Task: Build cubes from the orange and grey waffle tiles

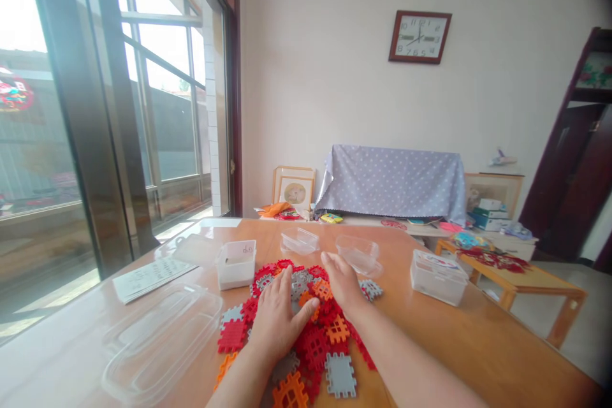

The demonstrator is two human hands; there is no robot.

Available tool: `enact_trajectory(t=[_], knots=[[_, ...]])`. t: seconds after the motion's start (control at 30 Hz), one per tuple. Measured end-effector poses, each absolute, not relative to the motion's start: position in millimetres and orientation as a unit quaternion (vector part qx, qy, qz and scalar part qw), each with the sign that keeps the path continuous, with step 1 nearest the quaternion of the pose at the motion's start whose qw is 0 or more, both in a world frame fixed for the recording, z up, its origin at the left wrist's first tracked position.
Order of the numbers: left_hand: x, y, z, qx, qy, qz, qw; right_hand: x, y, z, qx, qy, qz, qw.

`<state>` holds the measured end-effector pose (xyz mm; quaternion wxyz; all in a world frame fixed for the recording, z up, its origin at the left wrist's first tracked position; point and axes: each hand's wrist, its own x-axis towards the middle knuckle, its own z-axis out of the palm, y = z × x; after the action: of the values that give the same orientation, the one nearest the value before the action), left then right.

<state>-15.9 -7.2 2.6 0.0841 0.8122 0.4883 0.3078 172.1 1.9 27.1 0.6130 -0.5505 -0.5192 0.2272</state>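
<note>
We judged the handling to be at an early stage: the flat, notched plastic pieces in red, orange and grey (315,347) lay jumbled in one heap toward the near edge of the glossy brown wooden table (430,344), with no set-aside pile that we could make out. We saw the left hand (277,309) palm down over the heap, fingers straight, thumb spread, gripping nothing visible. The right hand (342,284) stood on edge at the heap's right side, fingers extended; its palm was hidden, so we couldn't tell whether it touched a piece. Two clear plastic tubs (299,242) stood near the far edge.
</note>
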Motion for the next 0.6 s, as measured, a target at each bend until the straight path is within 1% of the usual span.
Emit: enact_trajectory(t=[0.07,0.13,0.2,0.3,0.43,0.6], knots=[[-16.0,-7.6,2.5,0.82,0.483,0.298,0.077,199.9,2.8,20.2,-0.582,-0.502,0.191,0.611],[-15.5,-7.6,2.2,0.832,0.474,0.28,0.066,233.5,1.1,11.3,-0.664,-0.473,0.13,0.564],[-14.3,-6.9,1.4,0.842,0.468,0.263,0.054,264.4,-2.7,2.0,-0.706,-0.453,0.108,0.534],[-12.0,-5.3,-0.3,0.845,0.469,0.252,0.042,292.3,-9.2,-10.8,-0.748,-0.455,0.099,0.474],[-10.7,-4.3,-1.4,0.844,0.472,0.252,0.037,296.6,-11.9,-22.2,-0.775,-0.485,0.1,0.393],[-10.9,-4.5,-1.0,0.843,0.475,0.25,0.032,295.1,-11.1,-21.9,-0.789,-0.504,0.097,0.337]])
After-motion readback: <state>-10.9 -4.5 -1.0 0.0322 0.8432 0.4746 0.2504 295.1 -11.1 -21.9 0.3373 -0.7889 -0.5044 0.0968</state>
